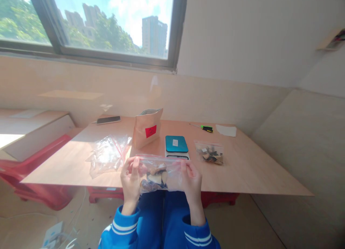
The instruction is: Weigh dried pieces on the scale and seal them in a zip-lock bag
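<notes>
- Clock directions are taken from the filled zip bag (157, 175), which hangs between the two hands at the near edge of the surface (250, 170), over the blue-clad lap.
- The left hand (130, 179) is at the bag's 9 o'clock, closed in a pinch with the thumb over the upper corner.
- The right hand (192, 177) is at 3 o'clock, likewise pinching the opposite upper corner, so the red-lined top strip runs nearly level between them.
- Inside the clear plastic, pale, brown and dark pieces gather toward the left half.
- At 1 o'clock, just beyond the bag, stands a scale (176, 144) with a blue-green top and a small white label.
- Between 11 and 12, a brown paper pouch (141, 130) stands upright, its top open, a red label on its front.
- At 10 lies a heap of clear plastic bags (107, 155).
- At 2 lies a second bag of similar pieces (210, 154); farther out that way is a white sheet (226, 130).
- Between 1 and 2, near the far edge, rests a green-and-black screwdriver (207, 128).
- Between 10 and 11, also far back, lies a phone (108, 120).
</notes>
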`<action>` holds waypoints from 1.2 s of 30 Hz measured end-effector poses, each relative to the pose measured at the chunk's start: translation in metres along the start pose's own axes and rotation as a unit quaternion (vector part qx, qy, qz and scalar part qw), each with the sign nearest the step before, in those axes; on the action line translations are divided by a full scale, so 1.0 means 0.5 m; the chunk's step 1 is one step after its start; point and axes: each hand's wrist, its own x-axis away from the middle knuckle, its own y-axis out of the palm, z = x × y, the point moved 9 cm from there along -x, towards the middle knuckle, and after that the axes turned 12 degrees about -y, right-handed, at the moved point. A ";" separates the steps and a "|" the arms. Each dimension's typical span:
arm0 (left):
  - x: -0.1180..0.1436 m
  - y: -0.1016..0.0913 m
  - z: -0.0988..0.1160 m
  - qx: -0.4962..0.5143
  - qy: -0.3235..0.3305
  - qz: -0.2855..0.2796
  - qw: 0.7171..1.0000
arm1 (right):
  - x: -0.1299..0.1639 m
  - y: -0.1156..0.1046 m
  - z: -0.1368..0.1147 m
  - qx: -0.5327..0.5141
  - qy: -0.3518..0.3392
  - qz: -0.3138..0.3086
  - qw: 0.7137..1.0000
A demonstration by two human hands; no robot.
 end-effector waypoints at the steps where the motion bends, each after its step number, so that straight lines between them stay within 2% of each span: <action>1: 0.000 0.005 0.002 0.000 0.005 -0.012 1.000 | -0.001 0.001 0.003 -0.020 0.009 0.004 1.000; 4: 0.000 0.016 0.002 -0.006 0.012 -0.046 0.999 | -0.002 0.010 0.012 -0.069 0.040 -0.005 0.997; 7: -0.001 0.020 -0.007 -0.014 0.001 -0.062 0.998 | 0.000 0.029 0.012 -0.090 0.047 -0.047 0.994; 10: -0.002 0.018 -0.012 -0.015 -0.010 -0.061 0.998 | 0.004 0.049 0.016 -0.109 0.051 -0.077 0.990; 15: -0.005 0.011 -0.013 -0.024 -0.005 -0.054 0.998 | 0.013 0.066 0.059 -0.132 0.104 -0.080 0.983; 21: -0.008 0.013 -0.009 -0.064 0.019 -0.063 0.996 | 0.011 0.048 0.072 -0.093 0.105 -0.067 0.988; 30: -0.014 0.021 -0.018 -0.071 -0.004 -0.083 0.994 | 0.005 0.024 0.033 -0.057 0.057 -0.078 0.994; 36: -0.016 0.014 -0.004 -0.100 0.040 -0.058 0.992 | 0.004 0.027 0.042 -0.073 0.062 -0.097 0.991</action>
